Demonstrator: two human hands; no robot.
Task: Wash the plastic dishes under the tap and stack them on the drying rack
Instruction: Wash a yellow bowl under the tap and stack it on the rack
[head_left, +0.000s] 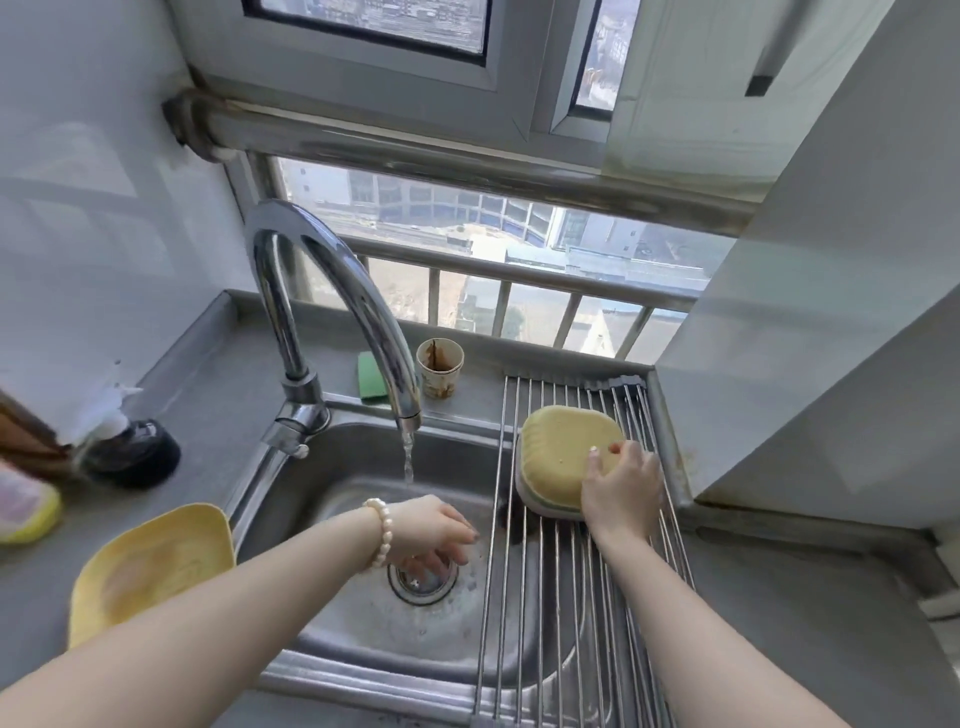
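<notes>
Over the right half of the stainless steel sink (363, 467), a roll-up drying rack of thin metal rods (561, 597) spans the basin from back to front. On its far end sits a stack of upside-down plastic dishes: a pale yellow, rounded-square dish (561, 447) lies on top, and the edges of a white and a greenish dish show beneath it. The right hand (621, 491) rests on the near right corner of that yellow dish, fingers curled over its edge and fingertips (595, 457) pressing on its upturned bottom.

The left hand (431, 530), with a bracelet of white beads (383, 535) at the wrist, hangs above the round metal drain (421, 584); its fingers point down, loosely curled, and hold nothing. A thin stream of water falls from the curved chrome tap (332, 312) just behind that hand.

On the grey counter left of the sink, a second pale yellow plastic dish (150, 566) lies open side up, its edge overhanging the sink rim. Further left stand a dark pump bottle (132, 452) and a pink and yellow sponge (23, 504). Behind the sink, a stained paper cup (439, 368) stands beside a green scouring pad (371, 376) on the ledge below the window.
</notes>
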